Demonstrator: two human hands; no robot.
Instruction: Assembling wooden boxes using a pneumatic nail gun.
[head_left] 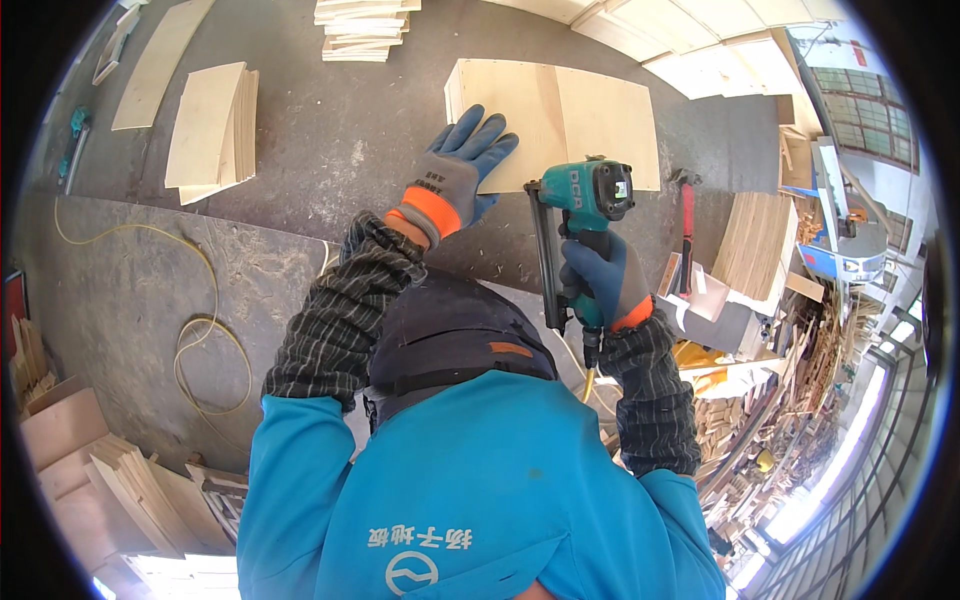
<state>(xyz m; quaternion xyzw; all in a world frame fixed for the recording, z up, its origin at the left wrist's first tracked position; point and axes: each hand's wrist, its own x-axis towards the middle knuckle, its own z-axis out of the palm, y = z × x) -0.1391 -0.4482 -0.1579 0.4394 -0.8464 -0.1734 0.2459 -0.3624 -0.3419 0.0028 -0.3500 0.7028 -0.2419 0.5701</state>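
My right hand (pixel 608 275), in a blue and grey glove, is closed around the handle of a teal and black pneumatic nail gun (pixel 588 190). The nail gun's nose is over the near edge of a pale plywood box (pixel 560 110), and I cannot tell whether it touches. My left hand (pixel 458 170), gloved with an orange cuff, lies with fingers stretched out on the box's near left corner. It holds nothing. A seam crosses the top of the box. A yellow air hose (pixel 588 385) runs down from the nail gun's handle.
The box rests on a dark worktable (pixel 330 120). Stacked plywood panels (pixel 208 130) and pale strips (pixel 365 25) lie left and far. To the right are a red-handled hammer (pixel 687 235) and a board stack (pixel 752 250). A yellow hose (pixel 215 290) coils at left; scrap wood (pixel 760 430) piles up at lower right.
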